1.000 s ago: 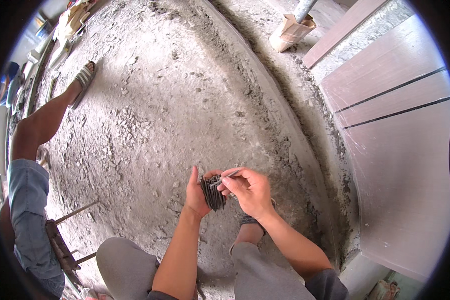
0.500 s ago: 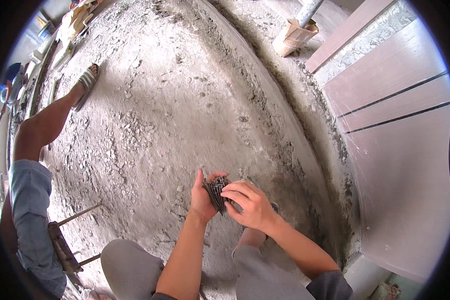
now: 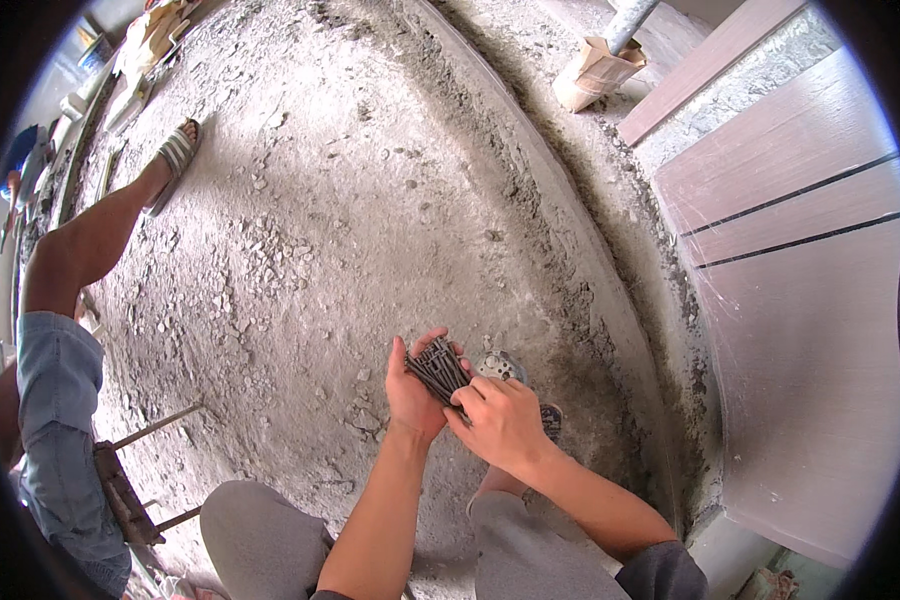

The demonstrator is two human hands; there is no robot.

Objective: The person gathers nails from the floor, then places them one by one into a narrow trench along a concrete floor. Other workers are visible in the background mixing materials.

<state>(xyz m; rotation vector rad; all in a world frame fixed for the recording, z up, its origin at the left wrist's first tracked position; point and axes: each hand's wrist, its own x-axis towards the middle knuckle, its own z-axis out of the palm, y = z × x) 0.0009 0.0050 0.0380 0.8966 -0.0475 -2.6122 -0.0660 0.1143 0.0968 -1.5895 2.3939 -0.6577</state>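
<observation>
My left hand (image 3: 417,398) is palm up, its fingers curled round a dense bundle of long dark nails (image 3: 438,366). The nails lie side by side across the palm, several heads showing toward the thumb side. Bent over the right end of the bundle, my right hand (image 3: 505,420) has its thumb and fingertips pinched at the nails' lower ends. Its fingers partly hide what they grip. Just past the right knuckles shows a grey rounded thing with holes (image 3: 498,366), partly covered by the hand. A small round dark thing (image 3: 550,420) sits beside the right wrist.
Rough concrete floor (image 3: 300,330) is strewn with chips. A co-worker's leg in a striped sandal (image 3: 177,152) is at left, near a wooden piece with metal rods (image 3: 128,490). Smooth panels (image 3: 800,380) stand at right. A paper-wrapped post base (image 3: 598,72) stands far right.
The nails have turned in my left palm and lie more flatly spread. My right hand has shifted slightly down, uncovering more of the grey thing and the round dark thing.
</observation>
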